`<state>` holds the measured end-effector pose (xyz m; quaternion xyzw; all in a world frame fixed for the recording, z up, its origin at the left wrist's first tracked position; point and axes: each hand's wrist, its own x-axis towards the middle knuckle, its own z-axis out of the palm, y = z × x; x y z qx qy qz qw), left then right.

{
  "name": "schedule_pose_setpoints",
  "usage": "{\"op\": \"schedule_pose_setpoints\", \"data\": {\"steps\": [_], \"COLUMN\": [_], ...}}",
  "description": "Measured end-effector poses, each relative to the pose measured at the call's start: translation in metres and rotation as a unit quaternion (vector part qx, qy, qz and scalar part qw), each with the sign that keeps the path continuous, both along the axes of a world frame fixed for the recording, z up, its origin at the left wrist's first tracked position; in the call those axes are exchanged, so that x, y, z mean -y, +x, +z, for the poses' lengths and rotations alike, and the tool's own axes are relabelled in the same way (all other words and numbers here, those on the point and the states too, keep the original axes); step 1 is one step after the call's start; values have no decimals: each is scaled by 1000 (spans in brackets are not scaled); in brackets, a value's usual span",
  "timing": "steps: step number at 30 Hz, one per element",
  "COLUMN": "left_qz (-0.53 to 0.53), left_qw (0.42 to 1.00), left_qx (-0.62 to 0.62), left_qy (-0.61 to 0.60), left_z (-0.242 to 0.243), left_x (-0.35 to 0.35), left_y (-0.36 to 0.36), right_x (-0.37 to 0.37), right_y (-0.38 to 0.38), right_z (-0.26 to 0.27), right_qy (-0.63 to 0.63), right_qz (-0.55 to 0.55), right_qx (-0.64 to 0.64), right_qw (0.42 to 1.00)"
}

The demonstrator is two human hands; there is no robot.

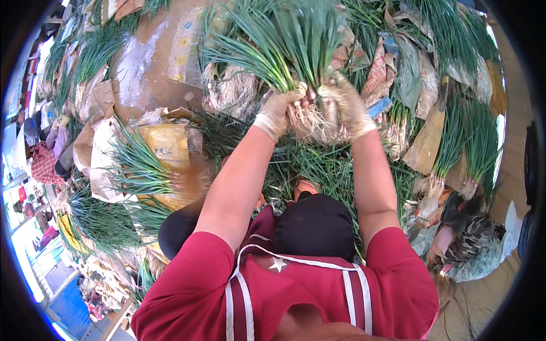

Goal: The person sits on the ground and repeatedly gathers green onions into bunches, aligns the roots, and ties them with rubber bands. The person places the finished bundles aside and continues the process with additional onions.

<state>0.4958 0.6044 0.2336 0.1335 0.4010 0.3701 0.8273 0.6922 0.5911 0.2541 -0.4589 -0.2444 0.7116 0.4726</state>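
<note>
My left hand [281, 108], in a pale glove, is closed around the base of a bunch of green onions [266, 64], its roots hanging below the fingers. Close on its right, my right hand [347, 102], also gloved and blurred, grips the lower stems of another bunch of green onions [313, 47]. The two bunches touch, leaves fanning upward. Pale stringy roots [305, 121] dangle between the hands. Behind the left hand lie more rooted green onions [234, 91]. Loose green leaves [315, 162] cover the ground beneath my forearms.
A small bunch of green onions [147, 164] lies on a yellow woven sack [166, 143] at left. More bunches [454, 145] and sacks stand at right. A wet brown sheet [140, 64] spreads at upper left. Other people are at the far left [45, 160] and lower right [469, 245].
</note>
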Motion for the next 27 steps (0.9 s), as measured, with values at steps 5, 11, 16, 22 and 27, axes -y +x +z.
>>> {"op": "schedule_pose_setpoints", "data": {"steps": [5,11,16,22,27], "left_qz": [143,22,40,-12,-3], "left_qw": [986,973,974,992,995], "left_qx": [5,-227,-222,-89,-73], "left_qy": [-88,-24,10,84,67], "left_z": [-23,-27,12,35,59], "left_x": [16,34,67,83,89], "left_y": [-13,-75,-92,-67,-33], "right_x": [5,44,106,120,87], "right_y": [64,113,117,107,100], "right_z": [-6,-104,-147,-129,-116], "right_qy": [3,-38,-204,-239,-18], "right_qz": [-91,-434,-329,-102,-242], "right_qx": [24,-60,-58,256,505], "right_qw": [996,898,920,931,828]}}
